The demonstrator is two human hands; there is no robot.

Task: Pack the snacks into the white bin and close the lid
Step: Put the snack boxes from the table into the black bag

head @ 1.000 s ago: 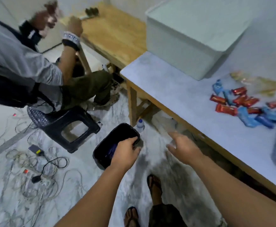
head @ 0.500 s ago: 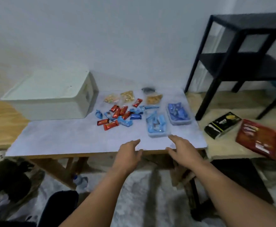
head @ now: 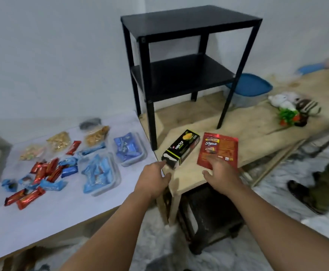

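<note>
We are holding both hands open and empty: our left hand (head: 153, 178) is spreading its fingers, one fingertip touching the near end of the black snack box (head: 181, 151), while our right hand (head: 221, 173) is covering the near edge of the red pouch (head: 218, 149). Wrapped snacks (head: 48, 173) are lying on the white table (head: 42, 218) to the left. The black shelf (head: 183, 61) is standing beyond the box.

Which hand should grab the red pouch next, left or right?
Right. The right hand already has its fingertips at the near edge of the red pouch, open and empty. The left hand points at the black snack box instead.
</note>
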